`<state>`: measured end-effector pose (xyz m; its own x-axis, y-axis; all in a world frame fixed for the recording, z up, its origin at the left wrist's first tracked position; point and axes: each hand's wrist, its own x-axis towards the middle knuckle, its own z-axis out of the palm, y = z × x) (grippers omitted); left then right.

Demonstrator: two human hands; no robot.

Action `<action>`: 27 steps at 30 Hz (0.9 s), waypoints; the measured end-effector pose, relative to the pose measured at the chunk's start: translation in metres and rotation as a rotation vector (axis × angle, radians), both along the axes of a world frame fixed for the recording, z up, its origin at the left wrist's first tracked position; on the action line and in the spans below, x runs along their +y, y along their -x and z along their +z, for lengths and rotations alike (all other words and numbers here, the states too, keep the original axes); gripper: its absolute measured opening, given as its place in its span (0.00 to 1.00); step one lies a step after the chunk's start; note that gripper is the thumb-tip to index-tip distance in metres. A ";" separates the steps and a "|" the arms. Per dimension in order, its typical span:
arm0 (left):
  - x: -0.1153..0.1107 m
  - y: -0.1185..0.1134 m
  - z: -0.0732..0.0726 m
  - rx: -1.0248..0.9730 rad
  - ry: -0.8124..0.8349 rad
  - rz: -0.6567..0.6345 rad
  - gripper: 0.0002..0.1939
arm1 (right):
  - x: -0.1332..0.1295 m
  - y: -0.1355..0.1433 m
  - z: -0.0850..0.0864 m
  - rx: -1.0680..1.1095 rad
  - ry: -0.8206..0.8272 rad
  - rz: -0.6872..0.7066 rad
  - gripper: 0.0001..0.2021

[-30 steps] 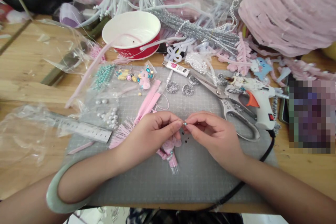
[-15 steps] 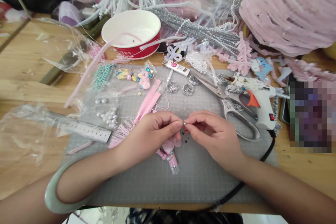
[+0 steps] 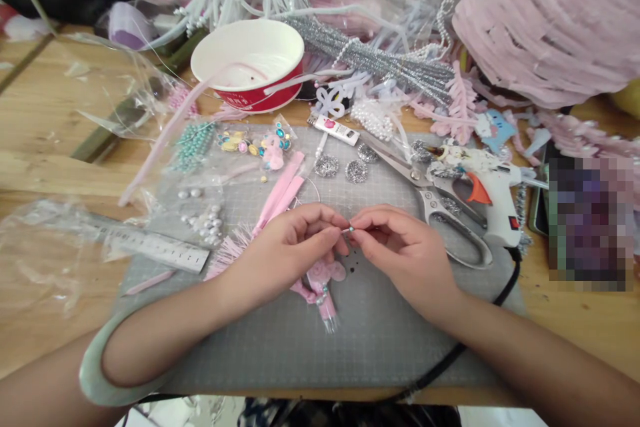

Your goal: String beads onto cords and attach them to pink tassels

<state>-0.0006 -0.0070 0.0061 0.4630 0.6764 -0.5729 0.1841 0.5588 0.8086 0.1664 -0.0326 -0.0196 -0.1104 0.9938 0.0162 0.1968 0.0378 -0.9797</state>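
Above the middle of the grey cutting mat, my left hand (image 3: 305, 237) pinches a thin pale strand. My right hand (image 3: 400, 250) is closed at its fingertips on a tiny teal bead (image 3: 351, 229), which sits on that strand's end between the two hands. Under and beside my left hand lies a pink tassel piece (image 3: 280, 190) with a pink flower (image 3: 325, 271) and small beads; my hand hides part of it. Pearl-white beads (image 3: 207, 220) and a heap of teal beads (image 3: 195, 140) lie to the left.
Metal scissors (image 3: 435, 193) and a white glue gun (image 3: 500, 197) with a black cord (image 3: 450, 360) lie to the right. A steel ruler (image 3: 165, 250) is at the left. Behind stand a red-and-white bowl (image 3: 270, 93) and bundled silver stems (image 3: 380, 60). A lighter (image 3: 334, 129) lies nearer.
My hands have shifted very slightly, and more of the thin strand now shows between the fingertips. The teal bead is easier to see. The whole view has moved a little.
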 end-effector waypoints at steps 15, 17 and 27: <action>0.002 0.001 -0.002 -0.029 0.000 -0.022 0.04 | -0.002 0.002 0.001 -0.021 0.014 0.013 0.04; 0.002 0.001 -0.002 -0.031 -0.001 -0.023 0.04 | -0.003 0.002 0.001 -0.021 0.021 0.010 0.04; 0.002 0.003 -0.003 -0.022 -0.025 -0.054 0.04 | -0.002 0.004 0.000 0.016 0.049 0.022 0.04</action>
